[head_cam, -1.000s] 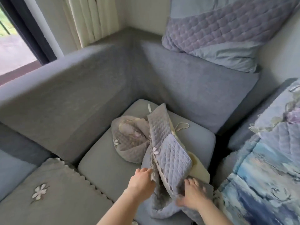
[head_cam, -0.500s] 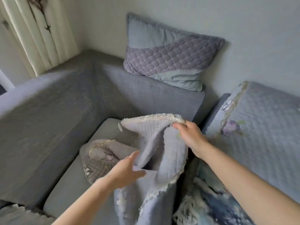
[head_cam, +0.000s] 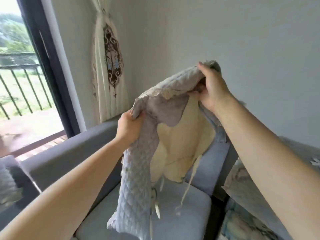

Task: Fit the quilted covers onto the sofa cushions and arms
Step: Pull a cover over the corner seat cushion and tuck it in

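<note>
A grey quilted cover (head_cam: 138,184) with a cream underside and dangling tie strings hangs in the air above the sofa's bare seat cushion (head_cam: 181,210). My left hand (head_cam: 129,128) is closed on its lace-trimmed upper edge at the left. My right hand (head_cam: 212,87) grips the bunched top edge higher up at the right. The cover droops between the two hands and hides part of the grey back cushion (head_cam: 215,160). The sofa arm (head_cam: 72,151) runs along the left, bare.
A floral quilted cover (head_cam: 245,193) lies over the cushion at the right. A tied cream curtain (head_cam: 108,66) hangs in the corner beside a dark-framed glass door (head_cam: 50,70) with a balcony railing outside. The wall stands behind the sofa.
Both hands have lifted the cover from the seat up to chest height and spread it, cream underside facing me. The view has tilted up toward the wall and window.
</note>
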Demonstrator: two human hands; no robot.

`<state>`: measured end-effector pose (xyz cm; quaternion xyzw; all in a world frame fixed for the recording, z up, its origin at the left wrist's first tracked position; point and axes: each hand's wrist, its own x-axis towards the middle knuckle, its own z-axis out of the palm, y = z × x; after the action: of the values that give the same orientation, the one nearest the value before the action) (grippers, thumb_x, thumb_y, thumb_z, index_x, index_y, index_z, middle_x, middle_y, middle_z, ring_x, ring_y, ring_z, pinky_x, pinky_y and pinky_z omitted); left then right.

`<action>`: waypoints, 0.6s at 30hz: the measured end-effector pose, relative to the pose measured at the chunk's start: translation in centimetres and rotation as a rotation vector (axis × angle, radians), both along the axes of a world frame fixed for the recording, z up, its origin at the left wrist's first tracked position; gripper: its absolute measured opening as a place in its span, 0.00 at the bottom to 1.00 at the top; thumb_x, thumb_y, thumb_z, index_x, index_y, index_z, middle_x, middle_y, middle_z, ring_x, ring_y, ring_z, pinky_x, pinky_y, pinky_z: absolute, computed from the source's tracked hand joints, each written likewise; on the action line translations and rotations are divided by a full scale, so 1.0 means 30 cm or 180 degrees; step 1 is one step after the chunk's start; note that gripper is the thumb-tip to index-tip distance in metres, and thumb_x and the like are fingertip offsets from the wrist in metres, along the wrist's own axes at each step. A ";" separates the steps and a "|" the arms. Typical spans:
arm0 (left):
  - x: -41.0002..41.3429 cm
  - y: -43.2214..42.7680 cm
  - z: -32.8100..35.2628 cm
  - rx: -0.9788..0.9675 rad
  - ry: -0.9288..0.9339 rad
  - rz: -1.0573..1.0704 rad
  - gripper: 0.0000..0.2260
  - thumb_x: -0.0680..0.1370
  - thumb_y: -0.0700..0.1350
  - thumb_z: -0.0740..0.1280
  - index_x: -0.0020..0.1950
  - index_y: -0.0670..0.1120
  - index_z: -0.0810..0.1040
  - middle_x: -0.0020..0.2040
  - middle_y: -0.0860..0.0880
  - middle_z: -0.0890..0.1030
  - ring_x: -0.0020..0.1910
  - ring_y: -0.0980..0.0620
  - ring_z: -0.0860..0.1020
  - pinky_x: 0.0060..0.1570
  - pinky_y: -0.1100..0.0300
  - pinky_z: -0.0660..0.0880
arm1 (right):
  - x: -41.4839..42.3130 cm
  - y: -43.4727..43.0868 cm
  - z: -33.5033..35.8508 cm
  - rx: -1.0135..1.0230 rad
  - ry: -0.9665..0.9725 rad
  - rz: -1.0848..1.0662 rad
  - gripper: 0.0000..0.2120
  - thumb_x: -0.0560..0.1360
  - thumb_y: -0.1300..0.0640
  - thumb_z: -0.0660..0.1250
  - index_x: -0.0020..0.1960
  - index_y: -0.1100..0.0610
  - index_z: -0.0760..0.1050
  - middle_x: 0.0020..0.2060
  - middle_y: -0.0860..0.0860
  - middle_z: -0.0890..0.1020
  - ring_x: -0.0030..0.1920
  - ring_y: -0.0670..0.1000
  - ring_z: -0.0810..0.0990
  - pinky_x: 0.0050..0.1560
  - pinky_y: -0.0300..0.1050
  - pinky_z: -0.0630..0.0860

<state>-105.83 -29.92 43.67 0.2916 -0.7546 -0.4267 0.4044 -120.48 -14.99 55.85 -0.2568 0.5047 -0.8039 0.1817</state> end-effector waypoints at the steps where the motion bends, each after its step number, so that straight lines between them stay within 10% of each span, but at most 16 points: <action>1: 0.008 -0.014 0.066 -0.0027 0.0148 0.0070 0.12 0.76 0.54 0.64 0.34 0.53 0.77 0.30 0.58 0.78 0.33 0.59 0.74 0.32 0.62 0.71 | 0.009 0.019 -0.003 0.0243 0.0213 0.0162 0.17 0.75 0.52 0.67 0.61 0.57 0.71 0.57 0.57 0.79 0.55 0.56 0.79 0.45 0.53 0.78; 7: 0.009 -0.004 0.305 -0.0438 0.0299 0.0300 0.19 0.74 0.57 0.68 0.39 0.40 0.81 0.31 0.52 0.76 0.31 0.55 0.71 0.32 0.61 0.70 | 0.024 0.123 -0.241 0.1366 0.1272 0.0341 0.47 0.62 0.60 0.78 0.73 0.44 0.56 0.65 0.40 0.72 0.65 0.48 0.72 0.55 0.48 0.74; 12: -0.012 0.061 0.321 -0.0743 -0.0139 0.0040 0.21 0.72 0.58 0.71 0.29 0.43 0.77 0.26 0.53 0.73 0.27 0.56 0.68 0.26 0.66 0.66 | 0.099 0.143 -0.435 0.2041 0.2458 -0.0648 0.70 0.54 0.40 0.81 0.75 0.46 0.31 0.73 0.41 0.48 0.74 0.47 0.51 0.71 0.44 0.55; 15: -0.033 0.114 0.339 -0.0818 -0.0306 -0.0206 0.24 0.69 0.63 0.71 0.34 0.40 0.81 0.28 0.53 0.75 0.27 0.58 0.70 0.27 0.66 0.67 | 0.116 0.147 -0.452 0.2047 0.2389 -0.1320 0.62 0.59 0.38 0.77 0.76 0.52 0.38 0.74 0.54 0.52 0.73 0.55 0.56 0.72 0.51 0.59; 18: -0.035 0.125 0.343 -0.0874 -0.0656 -0.0358 0.27 0.63 0.70 0.70 0.31 0.45 0.79 0.25 0.57 0.77 0.24 0.61 0.71 0.25 0.66 0.69 | 0.081 0.149 -0.393 0.1618 0.1790 -0.1299 0.27 0.74 0.52 0.69 0.68 0.61 0.65 0.64 0.60 0.70 0.64 0.59 0.70 0.58 0.40 0.67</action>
<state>-106.88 -26.17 53.96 0.2332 -0.8583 -0.3095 0.3365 -118.07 -10.53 44.07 -0.3079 0.7571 -0.5722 -0.0681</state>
